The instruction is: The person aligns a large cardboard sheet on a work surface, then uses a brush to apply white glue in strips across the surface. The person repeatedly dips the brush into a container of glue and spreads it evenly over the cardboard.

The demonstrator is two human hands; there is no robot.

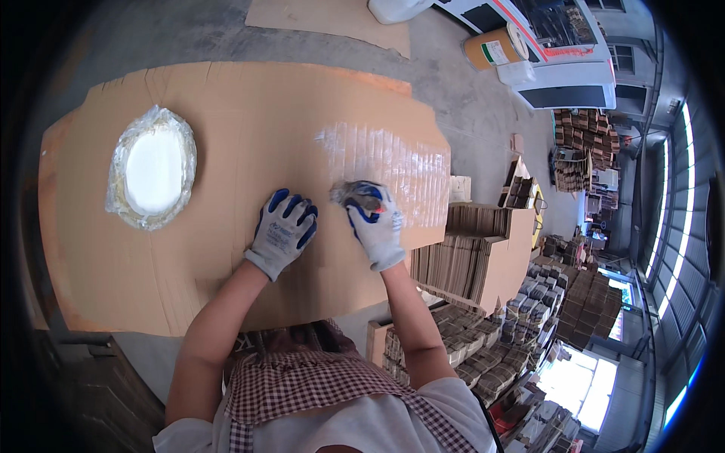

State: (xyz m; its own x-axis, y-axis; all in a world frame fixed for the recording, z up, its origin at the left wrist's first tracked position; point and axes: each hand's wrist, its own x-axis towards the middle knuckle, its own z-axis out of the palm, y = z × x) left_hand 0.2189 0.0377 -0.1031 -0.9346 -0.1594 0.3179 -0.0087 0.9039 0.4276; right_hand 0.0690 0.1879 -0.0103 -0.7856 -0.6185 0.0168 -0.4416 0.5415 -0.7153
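Observation:
In my gloved right hand (377, 226) is a small brush (364, 198), its bristle end blurred and partly hidden by the fingers. It touches the near left edge of a row of overlapping cardboard strips (389, 170) smeared with a wet-looking whitish coating. My gloved left hand (283, 229) lies on the large cardboard sheet (234, 136), fingers apart, left of the brush. Farther left on the sheet sits an oval bowl (121, 170) of white liquid, its rim wrapped in clear plastic. Both gloves are light grey with blue fingers.
Beside the work surface on the right stands a stack of folded cardboard (461, 260). Bundled cardboard piles (468, 336) fill the near right. Across the floor are a brown drum (495, 49) and a white machine (570, 75). Another cardboard sheet (325, 23) lies on the floor beyond.

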